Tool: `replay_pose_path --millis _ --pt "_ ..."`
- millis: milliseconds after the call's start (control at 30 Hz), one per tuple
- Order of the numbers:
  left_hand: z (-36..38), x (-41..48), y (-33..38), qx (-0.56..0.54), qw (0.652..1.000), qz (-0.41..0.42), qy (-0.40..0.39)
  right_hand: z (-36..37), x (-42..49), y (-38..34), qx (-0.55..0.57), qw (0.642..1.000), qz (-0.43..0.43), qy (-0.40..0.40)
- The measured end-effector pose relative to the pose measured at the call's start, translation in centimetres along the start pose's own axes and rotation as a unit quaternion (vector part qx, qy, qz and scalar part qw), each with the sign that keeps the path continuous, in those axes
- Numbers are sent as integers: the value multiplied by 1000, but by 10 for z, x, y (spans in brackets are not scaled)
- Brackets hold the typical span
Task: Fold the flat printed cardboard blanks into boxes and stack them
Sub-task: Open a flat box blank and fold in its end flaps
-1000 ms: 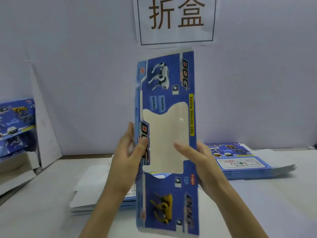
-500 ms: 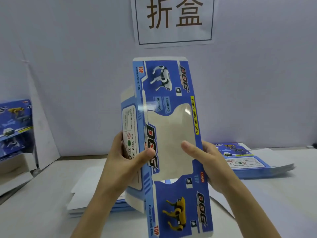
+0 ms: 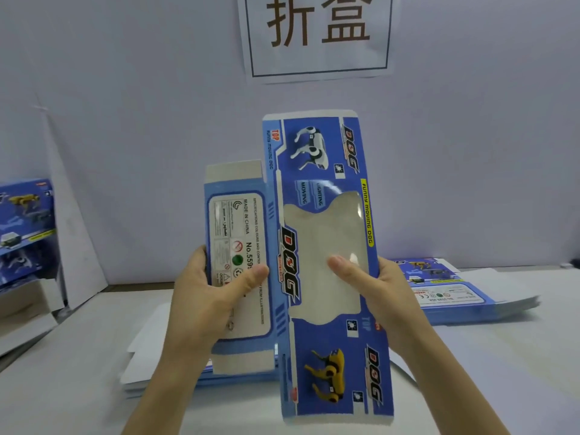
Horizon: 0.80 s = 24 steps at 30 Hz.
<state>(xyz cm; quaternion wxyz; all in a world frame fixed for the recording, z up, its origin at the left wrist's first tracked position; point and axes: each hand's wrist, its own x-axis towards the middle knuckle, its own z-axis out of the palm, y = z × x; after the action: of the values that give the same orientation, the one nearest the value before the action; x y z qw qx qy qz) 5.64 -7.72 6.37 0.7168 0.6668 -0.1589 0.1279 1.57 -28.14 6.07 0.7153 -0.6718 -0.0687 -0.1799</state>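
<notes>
I hold a blue printed cardboard blank [image 3: 326, 346] upright in front of me, with robot dog pictures, "DOG" lettering and a clear window in its middle. My left hand [image 3: 207, 302] grips its narrow side panel with the label text, thumb on the front and fingers behind. My right hand [image 3: 383, 296] holds the right edge of the wide panel, with the thumb pressed on the window. The side panel stands spread out to the left of the wide panel.
A pile of flat blanks [image 3: 464, 296] lies on the white table [image 3: 62, 387] at the right. Another low pile [image 3: 147, 368] lies under my left arm. Folded blue boxes [image 3: 22, 224] stand stacked at the far left. A paper sign [image 3: 317, 36] hangs on the wall.
The blank has turned and opened: its left side panel, edge-on a second ago, now faces me. My left hand has shifted onto that panel. The right hand keeps its hold.
</notes>
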Motion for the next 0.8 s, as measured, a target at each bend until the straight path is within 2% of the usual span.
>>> replay_pose_path --millis 100,267,400,567,700,800 --pt "-2 -1 2 -62 997 -20 -51 -2 0 -4 -6 1000 -13 -4" --pt "5 -3 -2 -66 998 10 -1 -5 -2 -6 38 998 -36 16" --pt "1 -5 2 -100 993 -17 -65 -8 -4 -14 -8 1000 -25 -5" --pt "5 -5 1 -116 993 -15 -18 -6 -5 -15 26 998 -58 14" --pt "3 -6 4 -113 993 -14 -33 -7 -5 -16 19 999 -33 -10" --pt "3 -5 3 -100 995 -1 -16 -7 -5 -13 48 999 -18 -3"
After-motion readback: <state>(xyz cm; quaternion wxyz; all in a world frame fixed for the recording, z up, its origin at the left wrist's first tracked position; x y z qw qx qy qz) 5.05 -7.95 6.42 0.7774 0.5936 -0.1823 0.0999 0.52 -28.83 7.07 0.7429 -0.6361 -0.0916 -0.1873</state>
